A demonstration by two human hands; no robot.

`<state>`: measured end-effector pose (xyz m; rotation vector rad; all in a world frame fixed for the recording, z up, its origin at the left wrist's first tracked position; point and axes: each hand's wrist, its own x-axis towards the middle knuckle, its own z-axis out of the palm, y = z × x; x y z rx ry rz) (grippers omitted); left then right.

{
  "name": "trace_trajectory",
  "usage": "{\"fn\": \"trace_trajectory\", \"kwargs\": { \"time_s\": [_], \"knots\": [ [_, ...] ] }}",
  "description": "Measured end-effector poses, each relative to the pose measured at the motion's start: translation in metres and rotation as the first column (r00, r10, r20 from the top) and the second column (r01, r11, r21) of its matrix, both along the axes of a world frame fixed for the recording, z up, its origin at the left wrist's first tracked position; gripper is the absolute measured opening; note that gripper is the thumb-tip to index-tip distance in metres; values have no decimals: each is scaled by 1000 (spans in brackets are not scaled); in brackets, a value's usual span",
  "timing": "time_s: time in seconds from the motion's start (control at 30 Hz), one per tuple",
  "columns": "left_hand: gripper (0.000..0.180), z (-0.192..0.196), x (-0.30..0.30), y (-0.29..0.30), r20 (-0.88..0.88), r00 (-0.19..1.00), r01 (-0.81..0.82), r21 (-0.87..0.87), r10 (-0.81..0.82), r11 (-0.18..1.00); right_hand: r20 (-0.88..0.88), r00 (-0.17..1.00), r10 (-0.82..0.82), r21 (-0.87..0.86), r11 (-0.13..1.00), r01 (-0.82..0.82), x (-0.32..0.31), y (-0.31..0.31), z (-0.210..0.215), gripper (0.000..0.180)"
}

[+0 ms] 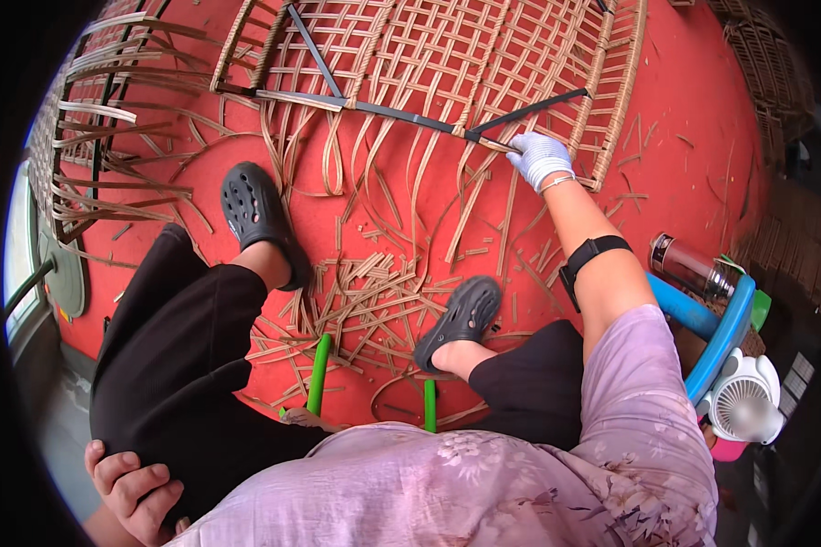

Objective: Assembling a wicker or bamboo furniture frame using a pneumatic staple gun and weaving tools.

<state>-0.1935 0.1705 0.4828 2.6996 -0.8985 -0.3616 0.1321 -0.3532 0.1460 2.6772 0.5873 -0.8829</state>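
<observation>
My right hand (540, 161), in a white knit glove, is closed round the dark metal edge bar of a woven rattan-like panel (420, 50). This panel has a brown open lattice, wrapped side rods and dark diagonal braces. Loose strand ends (415, 196) hang from its near edge toward the floor. Bare of any glove, my left hand (137, 492) rests on my black trouser leg (173, 337) at the lower left. Its fingers are slightly bent and apart, with nothing seen in them; the palm is hidden.
Cut strips (365, 287) litter the red floor (693, 173) between my dark clogs. Another partly woven frame (96, 137) with protruding strands stands at left. At right are a blue tubular frame (725, 342), a clear bottle (689, 264) and a white fan (746, 397). Green legs (318, 376) show below me.
</observation>
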Motion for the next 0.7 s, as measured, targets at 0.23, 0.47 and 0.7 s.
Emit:
{"fn": "trace_trajectory", "kwargs": {
  "time_s": [0.23, 0.47, 0.7],
  "knots": [
    [33, -1, -1, -1, 12, 1000, -1, -5, 1, 1000, 152, 988, 4, 107, 994, -21, -19, 9, -2, 24],
    [33, 4, 1, 1, 0, 999, 46, -5, -46, 999, 83, 996, -41, -14, 999, 43, -24, 10, -4, 34],
    [38, 1, -1, 0, -3, 998, 67, -21, -67, 998, 94, 992, -81, 111, 991, 70, -38, -19, 45, 51]
  ]
}}
